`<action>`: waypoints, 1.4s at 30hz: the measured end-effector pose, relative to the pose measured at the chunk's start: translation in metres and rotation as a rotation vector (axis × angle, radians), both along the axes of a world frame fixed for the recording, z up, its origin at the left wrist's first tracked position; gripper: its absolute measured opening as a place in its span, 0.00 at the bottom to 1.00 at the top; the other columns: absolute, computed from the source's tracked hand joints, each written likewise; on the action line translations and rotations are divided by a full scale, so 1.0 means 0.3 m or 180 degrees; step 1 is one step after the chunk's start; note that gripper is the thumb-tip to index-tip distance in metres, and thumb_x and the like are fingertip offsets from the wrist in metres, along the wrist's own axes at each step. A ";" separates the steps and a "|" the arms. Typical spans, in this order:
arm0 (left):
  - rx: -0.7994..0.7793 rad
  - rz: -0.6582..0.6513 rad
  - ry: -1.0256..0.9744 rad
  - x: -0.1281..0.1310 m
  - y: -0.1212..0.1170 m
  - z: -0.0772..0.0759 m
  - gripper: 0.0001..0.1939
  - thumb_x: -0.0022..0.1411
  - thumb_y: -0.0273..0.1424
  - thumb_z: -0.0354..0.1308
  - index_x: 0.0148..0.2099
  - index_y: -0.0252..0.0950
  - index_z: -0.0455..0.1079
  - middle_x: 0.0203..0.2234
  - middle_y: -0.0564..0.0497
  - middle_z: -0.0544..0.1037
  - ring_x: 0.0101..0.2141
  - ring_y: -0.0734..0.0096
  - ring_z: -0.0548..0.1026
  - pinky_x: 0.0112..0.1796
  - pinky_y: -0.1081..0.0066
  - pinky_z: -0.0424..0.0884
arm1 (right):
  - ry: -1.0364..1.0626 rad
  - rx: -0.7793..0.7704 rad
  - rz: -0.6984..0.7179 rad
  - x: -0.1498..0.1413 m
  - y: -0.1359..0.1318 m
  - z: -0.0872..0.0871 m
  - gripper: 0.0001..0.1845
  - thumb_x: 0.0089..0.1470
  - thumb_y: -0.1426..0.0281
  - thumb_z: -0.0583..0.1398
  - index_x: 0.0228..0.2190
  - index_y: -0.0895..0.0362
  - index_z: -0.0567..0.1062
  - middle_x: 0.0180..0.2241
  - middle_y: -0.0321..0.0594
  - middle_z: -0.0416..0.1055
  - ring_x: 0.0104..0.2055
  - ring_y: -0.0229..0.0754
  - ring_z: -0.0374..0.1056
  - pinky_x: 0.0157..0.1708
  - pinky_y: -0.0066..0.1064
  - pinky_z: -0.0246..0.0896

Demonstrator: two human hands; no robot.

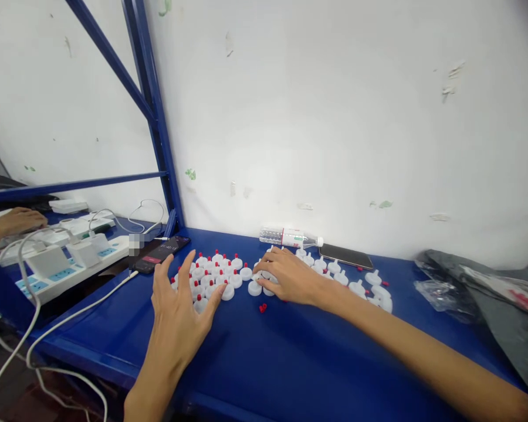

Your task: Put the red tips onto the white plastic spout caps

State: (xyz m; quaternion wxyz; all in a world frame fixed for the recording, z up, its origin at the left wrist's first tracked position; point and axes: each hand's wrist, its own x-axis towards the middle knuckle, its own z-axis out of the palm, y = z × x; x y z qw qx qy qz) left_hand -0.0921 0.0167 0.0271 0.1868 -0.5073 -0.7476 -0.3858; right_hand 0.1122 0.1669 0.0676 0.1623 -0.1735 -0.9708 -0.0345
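Several white plastic caps with red tips (217,271) stand in a cluster on the blue bench top (268,357). My left hand (178,310) lies flat and open beside the cluster's near left edge, fingers spread and touching the caps. My right hand (286,276) rests palm down over other white caps (257,287), fingers curled on them. More white caps (369,287) lie scattered behind my right forearm. A loose red tip (262,307) lies just in front of my right hand.
A dark phone (161,254) with a white cable lies left of the caps. A plastic water bottle (290,237) and a second phone (345,255) lie by the wall. Power strips (66,264) sit at left, where another person's hand (13,223) rests. Grey bags (488,287) lie at right.
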 end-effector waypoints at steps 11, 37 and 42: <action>-0.1366 -0.1516 0.0545 0.203 0.094 0.147 0.11 0.70 0.30 0.53 0.45 0.40 0.78 0.37 0.49 0.81 0.38 0.58 0.81 0.39 0.62 0.73 | 0.0042 -0.0104 -0.0469 0.125 -0.069 0.012 0.09 0.66 0.65 0.59 0.38 0.55 0.78 0.35 0.42 0.78 0.38 0.48 0.73 0.39 0.39 0.59; -0.1633 -0.1376 0.0154 0.265 0.046 0.159 0.06 0.69 0.28 0.53 0.41 0.40 0.72 0.39 0.51 0.78 0.41 0.61 0.78 0.40 0.64 0.68 | 0.0423 -0.0887 -0.0410 0.219 -0.128 -0.140 0.11 0.70 0.65 0.56 0.45 0.53 0.78 0.44 0.41 0.76 0.42 0.45 0.75 0.38 0.33 0.64; -0.2035 -0.1919 0.0113 0.355 0.016 0.089 0.09 0.67 0.25 0.55 0.42 0.42 0.75 0.37 0.52 0.81 0.38 0.62 0.80 0.39 0.65 0.71 | 0.0574 -0.1087 -0.0387 0.248 -0.119 -0.139 0.12 0.70 0.67 0.55 0.42 0.55 0.78 0.41 0.42 0.79 0.41 0.45 0.76 0.38 0.33 0.64</action>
